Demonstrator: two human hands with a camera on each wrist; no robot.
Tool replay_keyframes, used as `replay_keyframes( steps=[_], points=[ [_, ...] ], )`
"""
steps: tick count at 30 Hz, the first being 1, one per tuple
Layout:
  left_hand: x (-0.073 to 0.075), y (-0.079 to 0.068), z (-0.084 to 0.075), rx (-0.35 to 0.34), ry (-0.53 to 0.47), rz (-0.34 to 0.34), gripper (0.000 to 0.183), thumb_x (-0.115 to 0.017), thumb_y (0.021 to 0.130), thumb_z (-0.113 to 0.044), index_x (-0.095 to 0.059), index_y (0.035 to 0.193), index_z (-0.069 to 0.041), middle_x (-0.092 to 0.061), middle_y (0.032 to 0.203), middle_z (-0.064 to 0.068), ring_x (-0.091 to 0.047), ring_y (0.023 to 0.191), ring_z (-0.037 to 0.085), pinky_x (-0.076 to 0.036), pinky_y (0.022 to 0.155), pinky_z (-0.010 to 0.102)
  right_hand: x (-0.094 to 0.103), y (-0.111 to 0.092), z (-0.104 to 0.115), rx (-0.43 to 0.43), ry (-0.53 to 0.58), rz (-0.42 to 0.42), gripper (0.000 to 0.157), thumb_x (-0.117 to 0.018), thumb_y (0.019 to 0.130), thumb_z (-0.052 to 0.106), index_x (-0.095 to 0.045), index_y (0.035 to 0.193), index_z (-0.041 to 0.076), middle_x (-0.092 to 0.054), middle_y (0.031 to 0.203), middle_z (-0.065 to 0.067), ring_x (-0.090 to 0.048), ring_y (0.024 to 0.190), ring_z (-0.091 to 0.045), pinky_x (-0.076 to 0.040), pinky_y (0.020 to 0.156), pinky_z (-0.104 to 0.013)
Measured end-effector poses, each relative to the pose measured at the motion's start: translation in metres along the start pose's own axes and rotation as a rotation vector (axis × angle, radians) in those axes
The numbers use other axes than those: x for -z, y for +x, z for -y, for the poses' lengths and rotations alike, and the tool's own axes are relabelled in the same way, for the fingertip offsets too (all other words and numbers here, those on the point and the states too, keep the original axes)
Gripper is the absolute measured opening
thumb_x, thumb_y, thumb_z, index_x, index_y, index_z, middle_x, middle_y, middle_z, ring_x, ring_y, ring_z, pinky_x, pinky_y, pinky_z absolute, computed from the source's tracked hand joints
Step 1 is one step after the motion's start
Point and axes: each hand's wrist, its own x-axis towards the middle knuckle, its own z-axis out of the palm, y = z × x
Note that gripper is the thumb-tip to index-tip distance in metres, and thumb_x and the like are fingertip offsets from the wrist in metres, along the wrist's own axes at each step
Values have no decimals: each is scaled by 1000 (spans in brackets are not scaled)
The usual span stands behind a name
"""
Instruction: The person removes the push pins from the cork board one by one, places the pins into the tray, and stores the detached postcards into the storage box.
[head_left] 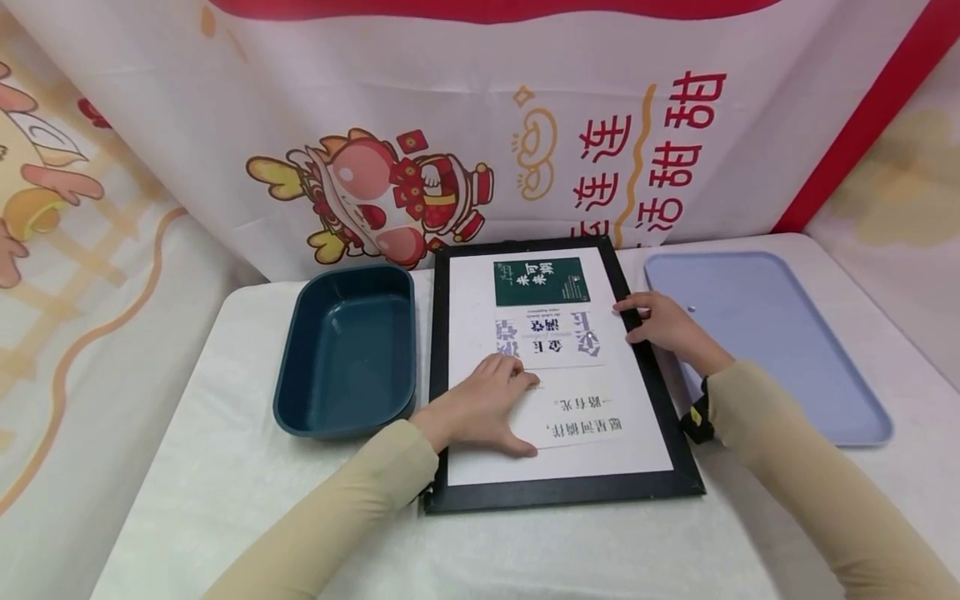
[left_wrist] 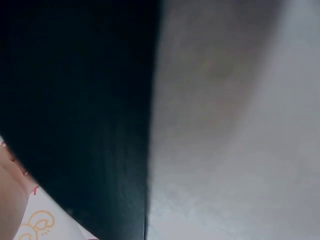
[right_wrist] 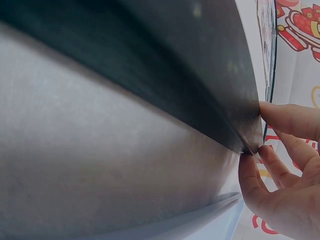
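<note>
A black picture frame with a white backing lies on the table, with several printed cards on that backing. One is a dark green card at the far end, and a purple-lettered card is below it. My left hand rests over the pale card nearest me, fingers and thumb spread towards its upper and lower edges. At the right side of the frame, my right hand grips the black border. In the right wrist view, fingertips meet the frame's edge. The left wrist view mostly shows the dark border.
A deep teal tub stands left of the frame. On the right, a flat light-blue tray lies partly under my right forearm, with a small round object by its edge. A printed cloth hangs behind the white table.
</note>
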Motion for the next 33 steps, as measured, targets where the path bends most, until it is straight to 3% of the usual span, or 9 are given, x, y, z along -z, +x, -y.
replay_keyframes(
  steps=[6,11,18,33],
  points=[
    [1,0,-1,22,-47,-1,93,-70,68,-63,-41,141,-14,-41,135,8,-43,120,19,-36,110,33,1,-1,-1,7,-5,6,51,-61,86,0,-49,136,5,-19,156,-21,-29,134,-44,-32,108,-58],
    [4,-2,-2,30,-12,15,96,-66,72,-64,-31,148,-16,-27,154,9,-32,139,25,-28,117,38,2,-1,-2,16,-18,7,51,-61,86,1,-49,136,5,-20,155,-22,-29,135,-46,-32,108,-59],
    [13,-5,-4,30,108,-19,92,-58,77,-66,-30,149,-16,-35,151,6,-38,133,26,-33,114,38,2,-2,-1,11,-36,4,52,-61,87,2,-48,137,7,-20,155,-22,-30,134,-46,-32,108,-60],
    [41,-13,-7,137,116,-82,89,-57,79,-66,-32,148,-15,-33,153,7,-37,133,28,-32,114,43,1,-1,0,28,-58,14,55,-60,87,1,-46,139,7,-20,156,-20,-31,133,-46,-32,107,-61]
  ],
)
